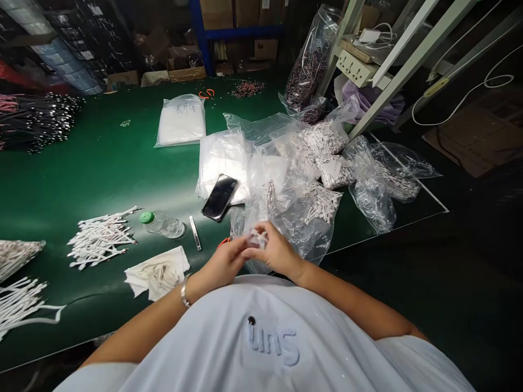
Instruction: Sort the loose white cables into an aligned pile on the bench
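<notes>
Close to my body at the table's front edge, my left hand (pixel 226 260) and my right hand (pixel 278 253) meet with fingers curled. Between the fingertips of my right hand is a small white piece (pixel 258 238), too small and blurred to name. My left hand's fingers are pressed together against it; what they grip is partly hidden. Under and behind the hands lies clear plastic film (pixel 286 234). A loose pile of short white wire pieces (pixel 322 202) rests on that film. An orange-handled tool (pixel 224 242) shows partly beside my left hand.
A black phone (pixel 219 197) lies on stacked clear bags (pixel 224 155). Leftward are a snap-off knife (pixel 195 233), a green-capped bottle (pixel 163 224), a white cloth (pixel 157 272) and white cable bundles (pixel 102 238). Filled bags (pixel 335 171) and a slanted metal post (pixel 408 71) stand right.
</notes>
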Action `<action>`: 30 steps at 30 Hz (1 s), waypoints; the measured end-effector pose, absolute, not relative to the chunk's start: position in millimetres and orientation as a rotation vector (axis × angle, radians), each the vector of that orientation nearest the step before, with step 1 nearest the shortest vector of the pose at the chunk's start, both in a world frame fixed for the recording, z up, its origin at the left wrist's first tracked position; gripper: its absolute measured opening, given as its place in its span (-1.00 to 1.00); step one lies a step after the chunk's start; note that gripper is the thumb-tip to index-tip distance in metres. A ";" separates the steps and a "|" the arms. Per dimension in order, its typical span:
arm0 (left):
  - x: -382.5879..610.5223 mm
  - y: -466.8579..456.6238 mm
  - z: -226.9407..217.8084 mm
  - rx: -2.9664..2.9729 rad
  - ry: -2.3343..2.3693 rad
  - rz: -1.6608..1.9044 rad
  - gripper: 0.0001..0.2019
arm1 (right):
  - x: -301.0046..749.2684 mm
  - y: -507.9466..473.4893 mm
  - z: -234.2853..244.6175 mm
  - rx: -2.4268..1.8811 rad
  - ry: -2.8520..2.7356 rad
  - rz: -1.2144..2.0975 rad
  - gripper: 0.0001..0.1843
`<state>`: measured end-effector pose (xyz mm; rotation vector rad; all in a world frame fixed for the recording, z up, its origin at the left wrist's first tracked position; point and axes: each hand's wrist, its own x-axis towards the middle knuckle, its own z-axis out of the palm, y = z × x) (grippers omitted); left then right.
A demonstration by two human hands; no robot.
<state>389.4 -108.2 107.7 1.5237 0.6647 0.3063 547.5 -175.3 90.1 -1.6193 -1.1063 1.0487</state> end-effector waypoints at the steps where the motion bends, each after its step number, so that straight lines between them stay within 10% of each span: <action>1: 399.0 -106.4 109.8 1.637 0.573 0.281 -0.67 | 555.5 -178.2 93.0 -1.630 -1.069 1.001 -0.49; 12: 486.6 -56.8 37.5 1.623 1.028 0.620 -0.56 | 658.0 -173.8 72.0 -1.808 -0.549 0.614 -0.45; 18: 485.2 -41.1 29.2 1.257 0.989 0.505 -0.87 | 656.1 -163.2 65.0 -1.807 -0.526 0.610 -0.49; 30: 459.9 -34.4 29.4 0.840 0.857 0.479 -0.59 | 667.6 -144.3 65.4 -1.804 -0.499 0.573 -0.54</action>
